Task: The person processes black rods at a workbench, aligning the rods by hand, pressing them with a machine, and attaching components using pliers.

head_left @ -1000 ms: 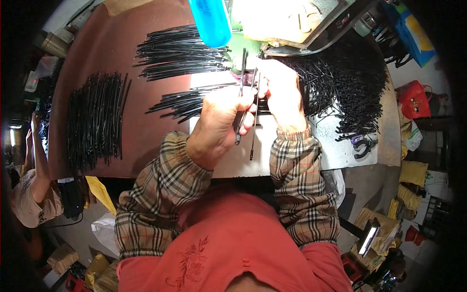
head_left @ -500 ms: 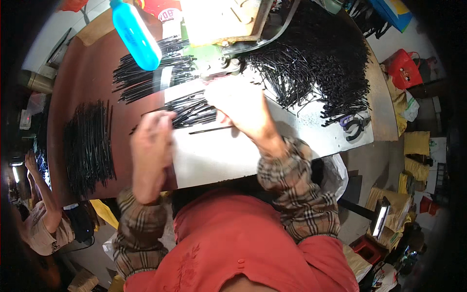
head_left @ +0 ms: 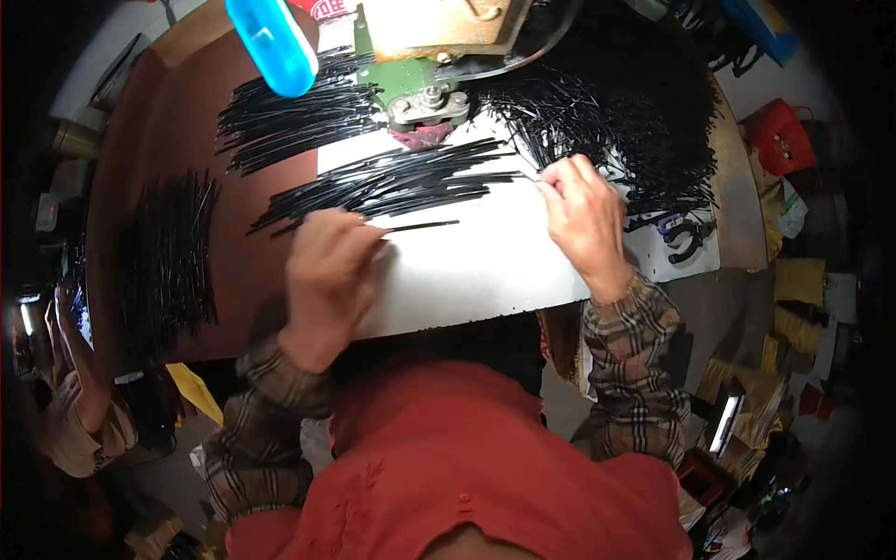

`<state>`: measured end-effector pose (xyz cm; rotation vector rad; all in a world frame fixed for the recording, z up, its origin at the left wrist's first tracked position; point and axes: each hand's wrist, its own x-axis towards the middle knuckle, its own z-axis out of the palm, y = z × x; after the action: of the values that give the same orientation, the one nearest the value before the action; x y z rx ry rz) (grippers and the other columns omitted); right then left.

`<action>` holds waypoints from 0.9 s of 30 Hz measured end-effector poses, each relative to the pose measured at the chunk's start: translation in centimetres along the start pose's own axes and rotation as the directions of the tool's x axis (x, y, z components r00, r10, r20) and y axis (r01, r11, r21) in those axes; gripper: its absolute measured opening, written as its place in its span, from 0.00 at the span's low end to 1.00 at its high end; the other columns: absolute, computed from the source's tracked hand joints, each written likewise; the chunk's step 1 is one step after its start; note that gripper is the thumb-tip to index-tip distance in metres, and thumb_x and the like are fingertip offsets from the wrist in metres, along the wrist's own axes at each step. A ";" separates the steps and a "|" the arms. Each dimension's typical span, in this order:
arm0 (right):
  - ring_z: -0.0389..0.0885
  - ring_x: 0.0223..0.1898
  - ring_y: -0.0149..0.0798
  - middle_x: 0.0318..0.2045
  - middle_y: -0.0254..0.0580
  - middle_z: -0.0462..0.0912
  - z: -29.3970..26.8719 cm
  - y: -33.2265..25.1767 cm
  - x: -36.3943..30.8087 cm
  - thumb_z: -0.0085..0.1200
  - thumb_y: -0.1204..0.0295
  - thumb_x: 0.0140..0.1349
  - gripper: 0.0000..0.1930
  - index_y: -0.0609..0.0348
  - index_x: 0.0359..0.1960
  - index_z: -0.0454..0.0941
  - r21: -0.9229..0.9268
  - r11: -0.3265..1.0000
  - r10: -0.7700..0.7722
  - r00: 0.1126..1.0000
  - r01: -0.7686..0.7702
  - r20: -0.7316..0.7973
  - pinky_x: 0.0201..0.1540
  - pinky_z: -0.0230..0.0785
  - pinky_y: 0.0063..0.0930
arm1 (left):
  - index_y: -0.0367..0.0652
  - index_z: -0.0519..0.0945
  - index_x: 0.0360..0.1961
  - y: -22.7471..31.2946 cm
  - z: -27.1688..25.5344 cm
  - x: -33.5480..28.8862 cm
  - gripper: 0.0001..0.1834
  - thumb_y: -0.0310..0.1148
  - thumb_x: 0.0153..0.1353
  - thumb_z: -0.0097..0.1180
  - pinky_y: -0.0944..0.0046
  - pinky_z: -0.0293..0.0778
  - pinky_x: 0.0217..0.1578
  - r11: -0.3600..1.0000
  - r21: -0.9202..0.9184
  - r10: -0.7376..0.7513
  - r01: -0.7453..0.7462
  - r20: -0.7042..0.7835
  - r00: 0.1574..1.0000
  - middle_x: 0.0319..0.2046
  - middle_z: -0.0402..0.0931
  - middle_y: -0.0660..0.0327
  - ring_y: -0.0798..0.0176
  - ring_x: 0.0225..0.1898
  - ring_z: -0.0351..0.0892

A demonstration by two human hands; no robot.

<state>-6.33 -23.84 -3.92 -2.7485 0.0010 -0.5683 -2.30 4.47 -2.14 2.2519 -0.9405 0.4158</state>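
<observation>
Thin black strips lie in a loose bundle (head_left: 392, 182) across the white sheet in front of me. At the bundle's near left end, my left hand (head_left: 331, 280) is closed, slightly blurred, with its fingertips at the end of a single black strip (head_left: 420, 226). Farther right, my right hand (head_left: 583, 219) is pinched just past the bundle's right end, beside a tangled heap of black strips (head_left: 635, 121). What sits between its fingertips is too fine to make out. Beyond the bundle stands a green machine (head_left: 397, 79) with a metal clamp-like part (head_left: 431, 105) facing me.
Two more stacks of strips lie left, one behind the bundle (head_left: 299, 117) and one on the brown table cover (head_left: 168, 261). Black-handled cutters (head_left: 691, 238) rest near the right edge. A blue-and-white lamp-like object (head_left: 275, 47) hangs over the back. Another person (head_left: 84, 411) works at far left.
My right hand has moved right, away from the machine, uncovering the bundle. My left hand has shifted right to the single strip's end.
</observation>
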 end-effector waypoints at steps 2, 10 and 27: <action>0.78 0.32 0.45 0.30 0.38 0.77 -1.4 -0.4 0.2 0.59 0.71 0.57 0.05 0.56 0.30 0.75 0.068 0.991 0.120 0.992 -0.116 -0.050 0.34 0.70 0.36 | 0.40 0.78 0.32 0.0 1.5 0.9 0.11 0.18 0.45 0.61 0.58 0.70 0.34 0.994 0.042 0.101 -0.103 0.028 0.994 0.30 0.73 0.57 0.52 0.34 0.73; 0.80 0.22 0.39 0.24 0.41 0.80 -0.6 -3.3 1.0 0.56 0.75 0.63 0.04 0.59 0.34 0.73 0.631 0.775 0.121 0.988 -0.035 -0.092 0.25 0.69 0.29 | 0.40 0.77 0.31 -0.4 2.3 1.5 0.07 0.20 0.50 0.59 0.58 0.69 0.31 0.998 0.052 -0.034 0.030 0.088 0.996 0.25 0.72 0.58 0.52 0.29 0.72; 0.77 0.20 0.35 0.24 0.49 0.82 2.9 -7.7 3.3 0.53 0.77 0.62 0.11 0.62 0.45 0.81 0.607 0.761 0.134 0.971 -0.229 0.198 0.26 0.70 0.28 | 0.39 0.79 0.50 -1.5 3.4 4.7 0.14 0.22 0.62 0.53 0.77 0.57 0.19 0.410 -0.691 -0.487 0.596 0.386 0.783 0.22 0.68 0.73 0.80 0.20 0.60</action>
<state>-2.68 -15.91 -2.68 -2.0896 0.0388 -0.2468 2.22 0.54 -2.95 1.5797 -0.2520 -0.4109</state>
